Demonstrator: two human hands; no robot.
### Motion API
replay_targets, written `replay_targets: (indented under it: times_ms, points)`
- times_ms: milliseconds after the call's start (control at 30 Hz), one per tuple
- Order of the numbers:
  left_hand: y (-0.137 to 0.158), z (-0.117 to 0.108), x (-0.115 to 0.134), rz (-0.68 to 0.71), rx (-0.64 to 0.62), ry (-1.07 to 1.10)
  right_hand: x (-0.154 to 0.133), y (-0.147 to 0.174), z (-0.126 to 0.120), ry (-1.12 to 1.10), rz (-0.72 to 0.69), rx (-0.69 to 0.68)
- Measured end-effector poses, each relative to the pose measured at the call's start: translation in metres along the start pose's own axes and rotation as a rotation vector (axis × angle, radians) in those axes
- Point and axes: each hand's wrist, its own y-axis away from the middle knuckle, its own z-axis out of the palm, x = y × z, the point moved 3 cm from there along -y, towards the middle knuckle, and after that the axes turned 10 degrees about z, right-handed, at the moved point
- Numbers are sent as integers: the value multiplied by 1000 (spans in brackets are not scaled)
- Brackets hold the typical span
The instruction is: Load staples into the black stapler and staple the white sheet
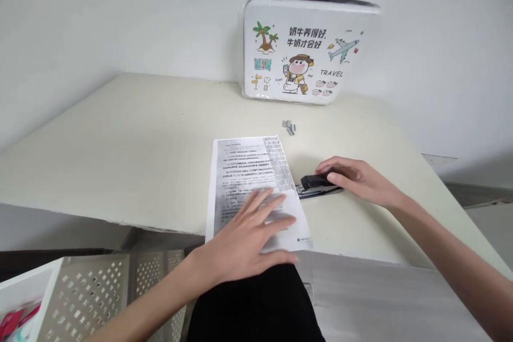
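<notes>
A printed sheet of paper (pixel 244 165) lies at the table's front edge, its lower end reaching the edge. A column of short grey marks runs down its right margin. My left hand (pixel 248 238) is over the lower part of the sheet, palm down with fingers spread. To the right of the paper sits a black stapler (pixel 315 181), its front end meeting the sheet's right edge. Around the stapler's rear end my right hand (pixel 352 176) is closed, thumb near the top; the hand hides that end.
Several small grey staple strips (pixel 288 127) lie beyond the paper. A white cartoon-printed case (pixel 308 53) with a black handle stands against the wall. The pale table (pixel 132 139) ends just before my lap. Below left is a perforated basket (pixel 92 288).
</notes>
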Motion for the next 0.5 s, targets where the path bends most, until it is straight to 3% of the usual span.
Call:
replay_targets:
  times_ms: [133, 500]
  points:
    - [-18, -1, -16, 12, 74, -28, -15, -5, 2, 24, 35, 59]
    - [-43, 35, -38, -64, 143, -173, -37, -26, 32, 248, 15, 217]
